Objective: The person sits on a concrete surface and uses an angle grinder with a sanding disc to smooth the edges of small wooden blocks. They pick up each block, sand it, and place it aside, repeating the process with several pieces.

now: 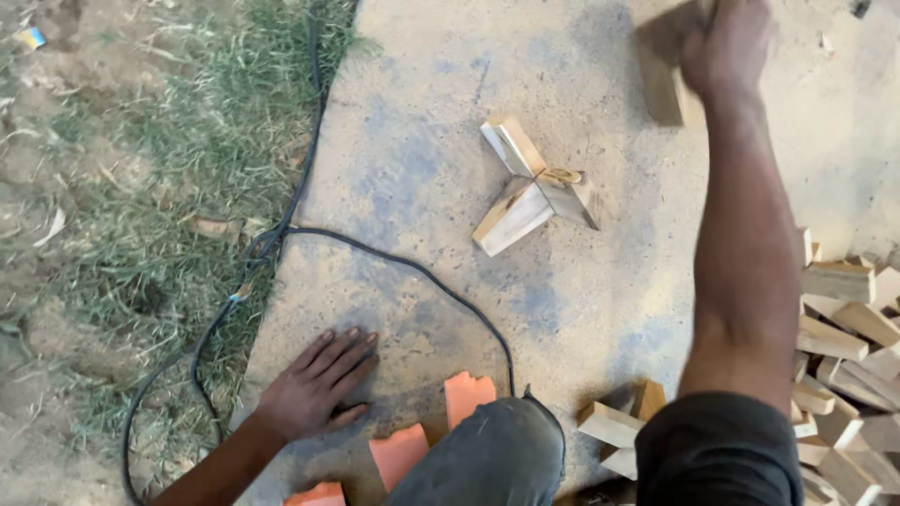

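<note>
My right hand (727, 42) is stretched far forward at the top of the view, closed around a pale wooden block (661, 80) held above the concrete slab (422, 159). Below and left of it, three wooden blocks (532, 187) lie joined at their ends in a three-armed star shape on the slab. My left hand (319, 384) rests flat on the slab near its left edge, fingers spread, holding nothing. My knee in grey trousers (487, 459) is at the bottom.
A black cable (403, 262) curves across the slab and runs off into the grass (169, 187) at left. A pile of several wooden blocks (848, 365) lies at right. Orange pieces (466, 395) sit by my knee, and loose blocks (614, 426) lie between my legs.
</note>
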A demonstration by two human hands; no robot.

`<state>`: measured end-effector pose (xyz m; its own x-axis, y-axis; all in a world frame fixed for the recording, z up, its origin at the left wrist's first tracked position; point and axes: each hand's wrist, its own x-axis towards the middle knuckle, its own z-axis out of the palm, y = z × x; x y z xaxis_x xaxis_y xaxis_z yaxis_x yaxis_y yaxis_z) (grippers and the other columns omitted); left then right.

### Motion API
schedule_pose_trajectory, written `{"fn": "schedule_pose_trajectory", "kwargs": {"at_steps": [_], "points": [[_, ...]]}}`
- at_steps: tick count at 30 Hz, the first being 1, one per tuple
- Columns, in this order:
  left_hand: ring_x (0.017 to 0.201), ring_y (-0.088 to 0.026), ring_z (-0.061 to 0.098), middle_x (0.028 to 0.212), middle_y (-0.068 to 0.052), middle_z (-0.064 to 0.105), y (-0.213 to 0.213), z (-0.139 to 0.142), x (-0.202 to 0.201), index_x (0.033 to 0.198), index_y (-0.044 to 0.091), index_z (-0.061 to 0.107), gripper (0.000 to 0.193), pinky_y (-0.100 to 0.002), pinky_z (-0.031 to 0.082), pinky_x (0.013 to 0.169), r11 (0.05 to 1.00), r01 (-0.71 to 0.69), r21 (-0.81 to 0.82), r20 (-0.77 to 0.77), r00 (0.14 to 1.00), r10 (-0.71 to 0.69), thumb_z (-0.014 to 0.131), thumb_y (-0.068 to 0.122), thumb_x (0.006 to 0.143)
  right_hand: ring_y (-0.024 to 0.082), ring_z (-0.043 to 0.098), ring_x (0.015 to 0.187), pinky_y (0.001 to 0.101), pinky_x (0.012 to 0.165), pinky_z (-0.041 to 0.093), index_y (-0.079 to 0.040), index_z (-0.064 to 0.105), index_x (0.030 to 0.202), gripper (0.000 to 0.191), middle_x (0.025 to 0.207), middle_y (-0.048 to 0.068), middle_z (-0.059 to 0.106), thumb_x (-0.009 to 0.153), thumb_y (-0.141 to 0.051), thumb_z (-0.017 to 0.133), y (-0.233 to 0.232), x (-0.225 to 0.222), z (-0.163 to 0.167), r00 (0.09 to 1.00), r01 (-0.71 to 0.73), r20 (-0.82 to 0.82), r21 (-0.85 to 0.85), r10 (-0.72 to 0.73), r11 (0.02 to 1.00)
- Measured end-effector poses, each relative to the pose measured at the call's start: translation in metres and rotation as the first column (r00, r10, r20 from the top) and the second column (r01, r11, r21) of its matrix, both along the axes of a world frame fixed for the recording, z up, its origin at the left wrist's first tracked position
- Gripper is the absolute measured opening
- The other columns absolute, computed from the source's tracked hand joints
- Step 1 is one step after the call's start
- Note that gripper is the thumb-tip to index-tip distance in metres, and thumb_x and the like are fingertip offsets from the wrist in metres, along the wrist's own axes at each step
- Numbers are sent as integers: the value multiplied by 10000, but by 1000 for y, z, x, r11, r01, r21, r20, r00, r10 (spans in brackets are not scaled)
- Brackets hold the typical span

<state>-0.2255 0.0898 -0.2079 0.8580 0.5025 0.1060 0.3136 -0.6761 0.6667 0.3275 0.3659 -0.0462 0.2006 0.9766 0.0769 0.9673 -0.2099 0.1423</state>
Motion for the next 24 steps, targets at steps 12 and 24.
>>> {"fn": "schedule_pose_trajectory", "kwargs": {"at_steps": [12, 24], "points": [[1474, -336, 316, 1571, -150, 398, 12, -6, 13, 1391, 44, 531, 722, -513, 208, 1213, 998, 4, 58, 10, 1000, -4, 616, 540, 873, 422, 669, 1061, 535, 994, 474, -88, 451, 1489, 981, 1517, 268, 403, 698, -357, 964, -135, -122, 8, 946, -131, -321, -511, -47, 850], [1477, -338, 337, 1536, -133, 440, 33, -20, 13, 1348, 107, 583, 727, -524, 216, 1226, 991, -10, 133, -81, 997, 21, 646, 580, 799, 331, 752, 916, 401, 673, 605, -43, 578, 1245, 499, 1055, 204, 736, 844, -218, 818, -307, -183, -47, 792, 300, -601, 230, -107, 926]]}}
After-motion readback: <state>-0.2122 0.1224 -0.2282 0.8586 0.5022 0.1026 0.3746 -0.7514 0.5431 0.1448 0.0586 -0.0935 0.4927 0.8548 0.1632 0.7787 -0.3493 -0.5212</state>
